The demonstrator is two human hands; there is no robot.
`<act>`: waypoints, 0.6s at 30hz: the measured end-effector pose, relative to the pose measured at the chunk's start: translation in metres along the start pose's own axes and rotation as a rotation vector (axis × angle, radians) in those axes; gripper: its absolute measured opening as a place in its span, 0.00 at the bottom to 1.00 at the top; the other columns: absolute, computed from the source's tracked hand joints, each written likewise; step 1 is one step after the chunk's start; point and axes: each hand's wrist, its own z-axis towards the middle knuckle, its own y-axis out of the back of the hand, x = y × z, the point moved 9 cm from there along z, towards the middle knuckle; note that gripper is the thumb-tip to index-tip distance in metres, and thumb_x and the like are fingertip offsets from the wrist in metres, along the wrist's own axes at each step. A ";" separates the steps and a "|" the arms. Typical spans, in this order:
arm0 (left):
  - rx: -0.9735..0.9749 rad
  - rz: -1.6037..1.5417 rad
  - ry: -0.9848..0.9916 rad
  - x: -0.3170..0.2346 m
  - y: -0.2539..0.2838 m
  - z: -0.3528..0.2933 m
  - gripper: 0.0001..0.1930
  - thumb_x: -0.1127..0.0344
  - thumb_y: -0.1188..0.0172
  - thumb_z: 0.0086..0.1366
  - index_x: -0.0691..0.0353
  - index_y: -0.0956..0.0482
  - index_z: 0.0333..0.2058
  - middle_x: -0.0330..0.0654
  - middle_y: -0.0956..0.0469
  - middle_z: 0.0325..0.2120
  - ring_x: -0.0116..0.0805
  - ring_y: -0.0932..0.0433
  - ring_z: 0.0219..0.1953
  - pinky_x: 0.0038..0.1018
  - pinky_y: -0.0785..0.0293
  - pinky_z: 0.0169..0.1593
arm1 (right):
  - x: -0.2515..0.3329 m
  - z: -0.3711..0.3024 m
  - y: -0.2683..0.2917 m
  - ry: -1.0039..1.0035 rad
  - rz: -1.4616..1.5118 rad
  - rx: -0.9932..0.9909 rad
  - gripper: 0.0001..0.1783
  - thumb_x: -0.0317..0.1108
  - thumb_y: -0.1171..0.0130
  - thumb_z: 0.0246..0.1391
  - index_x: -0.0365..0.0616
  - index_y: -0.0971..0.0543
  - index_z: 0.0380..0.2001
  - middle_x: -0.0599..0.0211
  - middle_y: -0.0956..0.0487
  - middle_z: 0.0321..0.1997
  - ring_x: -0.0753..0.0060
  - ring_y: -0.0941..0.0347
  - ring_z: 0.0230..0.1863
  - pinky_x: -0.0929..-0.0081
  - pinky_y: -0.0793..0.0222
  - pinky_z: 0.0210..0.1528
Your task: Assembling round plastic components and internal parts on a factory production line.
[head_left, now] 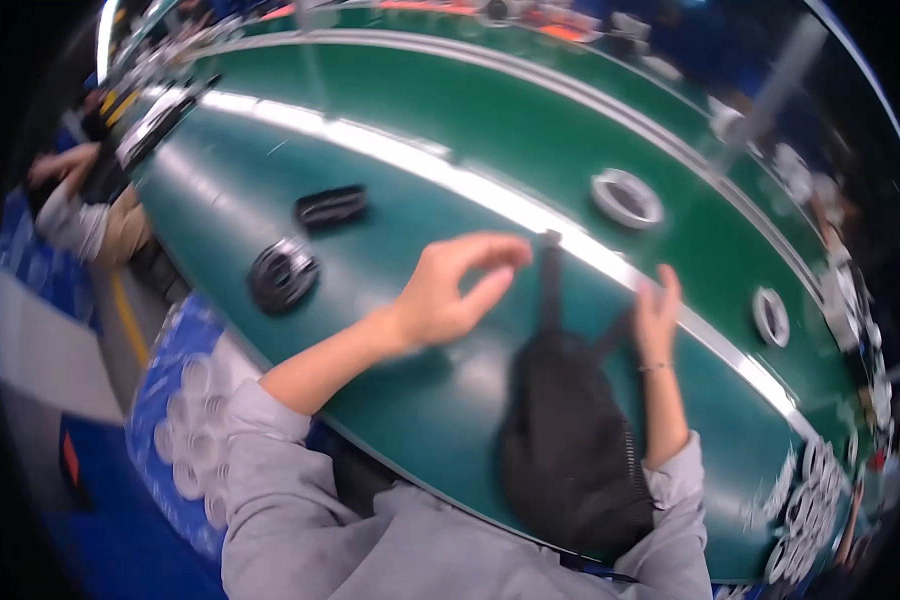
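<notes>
In the head view, a black bag (570, 440) with straps lies at the lower centre right of the frame, on the dark green table (410, 410) in front of the person. A toothed zipper (631, 465) runs down its right edge, next to the grey right sleeve (673, 490). One strap (551, 300) reaches up from its narrow top, ending in a small pale tip near the shiny metal rail (470, 188); a shorter strap (615, 335) slants up to the right. The left hand (445, 295), at the centre of the frame, is empty, with its thumb and fingers curved and a gap between them, its fingertips just beside the upright strap. The right hand (657, 320), right of centre, points its fingers upward beside the slanting strap; it is blurred, so I cannot tell whether it pinches that strap. Left of centre lie a dark ring-shaped part (266, 290) and, just above it, a black oblong case (320, 210). Beyond the rail, on a brighter green surface (530, 130), sit a white ring (608, 208) at the upper right and another white ring (763, 318) farther right. White rings are heaped (805, 520) at the lower right, and pale round cups (195, 430) fill a blue-lined box (142, 440) at the lower left. Another person's bent arm (73, 225) shows at the left edge.
</notes>
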 end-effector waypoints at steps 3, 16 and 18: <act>-0.186 0.225 -0.020 -0.018 0.064 -0.096 0.10 0.76 0.52 0.54 0.70 0.27 0.35 0.44 0.24 0.21 0.32 0.23 0.26 0.23 0.28 0.34 | -0.042 0.003 -0.006 -0.143 0.354 -0.021 0.24 0.37 0.51 0.53 0.35 0.38 0.50 0.57 0.36 0.53 0.66 0.42 0.55 0.73 0.46 0.55; -0.780 0.752 1.071 0.032 0.262 -0.538 0.09 0.71 0.45 0.47 0.68 0.24 0.28 0.44 0.23 0.20 0.29 0.25 0.22 0.23 0.29 0.28 | 0.224 -0.053 -0.042 0.635 -0.227 0.682 0.26 0.33 0.48 0.45 0.42 0.36 0.50 0.58 0.44 0.59 0.57 0.51 0.60 0.63 0.56 0.59; -0.484 0.460 1.214 0.103 0.219 -0.542 0.10 0.68 0.41 0.45 0.68 0.23 0.27 0.47 0.23 0.22 0.31 0.25 0.24 0.24 0.29 0.29 | 0.253 -0.075 -0.054 0.763 -0.223 0.703 0.26 0.36 0.46 0.44 0.40 0.35 0.48 0.56 0.44 0.59 0.53 0.52 0.60 0.62 0.58 0.60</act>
